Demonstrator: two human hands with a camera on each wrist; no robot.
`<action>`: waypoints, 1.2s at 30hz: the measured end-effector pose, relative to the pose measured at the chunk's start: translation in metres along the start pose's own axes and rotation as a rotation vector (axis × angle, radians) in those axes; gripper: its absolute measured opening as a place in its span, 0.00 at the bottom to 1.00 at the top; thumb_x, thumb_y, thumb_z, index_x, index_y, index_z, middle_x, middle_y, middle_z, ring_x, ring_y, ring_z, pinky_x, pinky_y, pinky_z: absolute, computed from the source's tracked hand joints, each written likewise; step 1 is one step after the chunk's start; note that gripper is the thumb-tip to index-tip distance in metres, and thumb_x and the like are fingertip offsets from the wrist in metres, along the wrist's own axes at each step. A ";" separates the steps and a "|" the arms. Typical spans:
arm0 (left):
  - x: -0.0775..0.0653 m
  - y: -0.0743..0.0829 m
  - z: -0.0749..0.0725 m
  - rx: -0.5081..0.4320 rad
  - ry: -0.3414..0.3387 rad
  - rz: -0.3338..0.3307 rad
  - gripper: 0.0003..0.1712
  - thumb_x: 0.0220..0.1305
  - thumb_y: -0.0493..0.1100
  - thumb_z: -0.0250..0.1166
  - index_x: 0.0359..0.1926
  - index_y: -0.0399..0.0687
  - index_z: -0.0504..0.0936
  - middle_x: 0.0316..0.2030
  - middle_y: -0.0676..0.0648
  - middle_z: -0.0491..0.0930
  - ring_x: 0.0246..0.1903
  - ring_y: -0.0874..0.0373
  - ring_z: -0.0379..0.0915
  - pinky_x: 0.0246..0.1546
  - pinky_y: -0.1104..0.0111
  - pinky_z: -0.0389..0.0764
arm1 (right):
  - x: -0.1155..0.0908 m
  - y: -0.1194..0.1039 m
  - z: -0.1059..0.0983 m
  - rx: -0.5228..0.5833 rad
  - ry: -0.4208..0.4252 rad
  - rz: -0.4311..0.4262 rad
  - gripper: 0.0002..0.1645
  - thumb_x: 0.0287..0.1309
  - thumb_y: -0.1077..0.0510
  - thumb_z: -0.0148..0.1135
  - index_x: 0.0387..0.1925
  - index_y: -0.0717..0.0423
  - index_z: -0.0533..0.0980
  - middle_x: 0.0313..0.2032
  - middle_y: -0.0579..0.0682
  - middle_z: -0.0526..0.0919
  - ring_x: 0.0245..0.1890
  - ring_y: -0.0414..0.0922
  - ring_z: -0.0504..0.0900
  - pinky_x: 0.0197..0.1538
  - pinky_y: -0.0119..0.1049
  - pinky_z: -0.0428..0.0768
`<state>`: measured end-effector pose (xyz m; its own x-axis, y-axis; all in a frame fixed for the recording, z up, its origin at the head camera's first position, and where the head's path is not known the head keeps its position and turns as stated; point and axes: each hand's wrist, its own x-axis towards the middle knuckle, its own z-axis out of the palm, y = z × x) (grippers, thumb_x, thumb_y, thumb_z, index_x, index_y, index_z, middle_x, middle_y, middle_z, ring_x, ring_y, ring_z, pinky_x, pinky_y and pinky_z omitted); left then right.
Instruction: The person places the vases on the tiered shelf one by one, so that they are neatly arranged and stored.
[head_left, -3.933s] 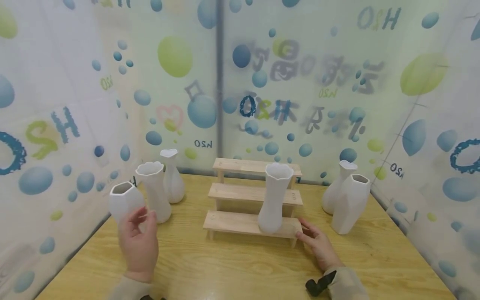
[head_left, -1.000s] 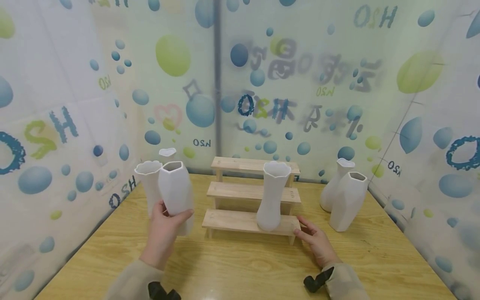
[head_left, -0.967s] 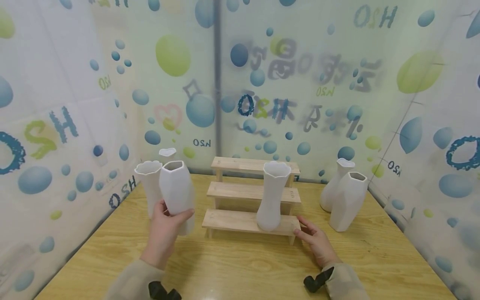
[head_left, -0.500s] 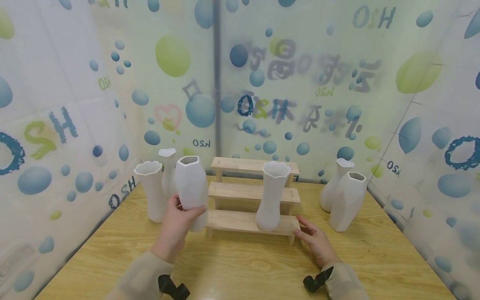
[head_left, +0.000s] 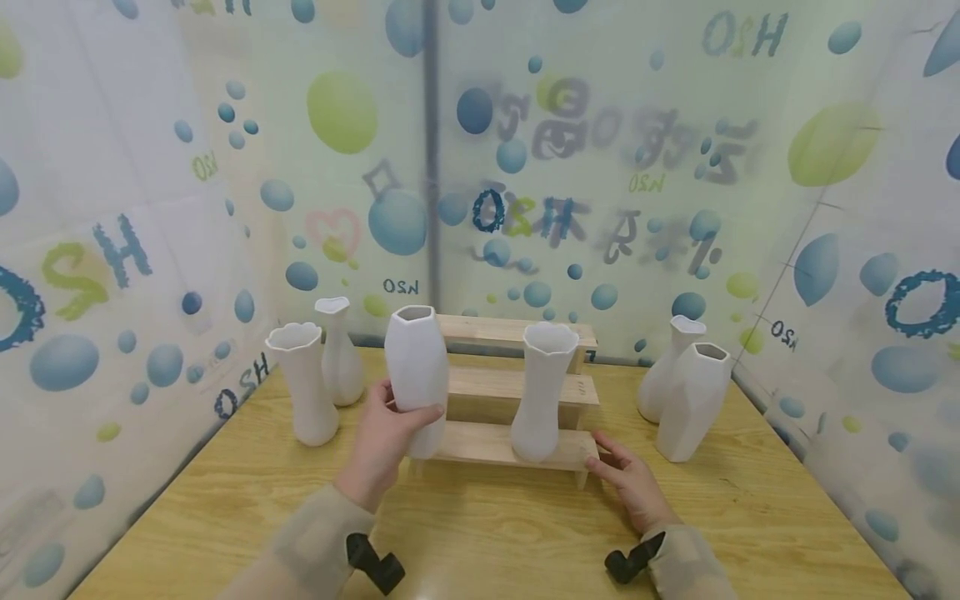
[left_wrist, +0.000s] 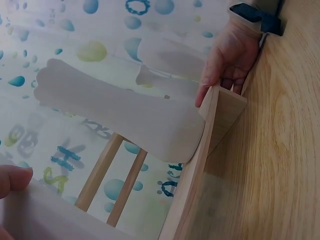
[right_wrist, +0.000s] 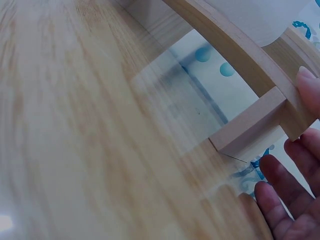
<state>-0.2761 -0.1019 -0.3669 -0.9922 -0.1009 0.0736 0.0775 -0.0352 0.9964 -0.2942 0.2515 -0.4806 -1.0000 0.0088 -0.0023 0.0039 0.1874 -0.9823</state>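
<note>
My left hand (head_left: 386, 442) grips a white faceted vase (head_left: 417, 358) by its lower body, thumb in front. The vase stands upright before the left end of a three-tier wooden shelf (head_left: 476, 447); whether its base touches the lowest step cannot be told. My right hand (head_left: 636, 487) holds that step's right end, the thumb (right_wrist: 310, 87) on the board and fingers (right_wrist: 277, 175) by its corner. On the same step, right of centre, sits a white vase with a scalloped rim (head_left: 546, 392). The left wrist view shows this scalloped vase (left_wrist: 125, 112) lying sideways across the picture.
At the left of the wooden table (head_left: 487, 542) stand another scalloped vase (head_left: 303, 383) and a narrow-necked vase (head_left: 342, 358). To the right are a second faceted vase (head_left: 693, 404) and a narrow-necked one (head_left: 667, 375). Printed curtains (head_left: 360, 167) surround the table.
My left hand has reached the faceted vase, taken hold of it and carried it rightward from the left group to the shelf's left end. My right hand stays at the shelf's right end.
</note>
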 end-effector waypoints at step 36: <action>0.018 -0.016 0.044 0.009 -0.040 -0.016 0.48 0.48 0.39 0.76 0.66 0.48 0.58 0.62 0.42 0.64 0.61 0.43 0.62 0.60 0.41 0.63 | 0.002 0.002 0.000 0.007 0.005 -0.009 0.39 0.60 0.52 0.65 0.69 0.57 0.63 0.68 0.59 0.63 0.63 0.56 0.65 0.65 0.57 0.59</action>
<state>-0.2996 -0.0599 -0.3801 -0.9964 -0.0603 0.0591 0.0608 -0.0276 0.9978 -0.2961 0.2523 -0.4829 -0.9999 0.0120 0.0070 -0.0048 0.1809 -0.9835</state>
